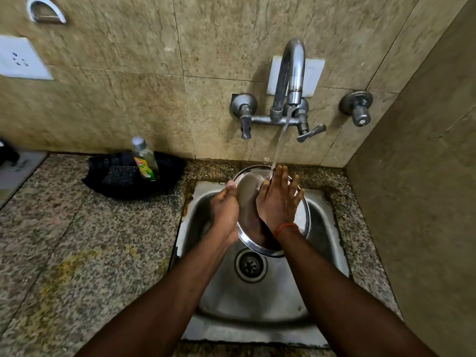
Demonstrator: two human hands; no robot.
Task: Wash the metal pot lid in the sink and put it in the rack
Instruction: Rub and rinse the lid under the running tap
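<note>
The round metal pot lid [248,191] is held tilted over the steel sink [257,300], under water running from the wall tap [289,78]. My left hand [225,211] grips the lid's left rim, thumb on top. My right hand [279,202] lies flat on the lid's face with fingers spread, and the stream lands at its fingertips. The right hand hides much of the lid's middle and right side. No rack is in view.
A black tray [167,176] at the back left holds a dish soap bottle [145,159] and a dark scrub pad [119,175]. Speckled granite counter [77,240] surrounds the sink. A tiled wall [417,202] rises close on the right. The drain [250,265] sits below the lid.
</note>
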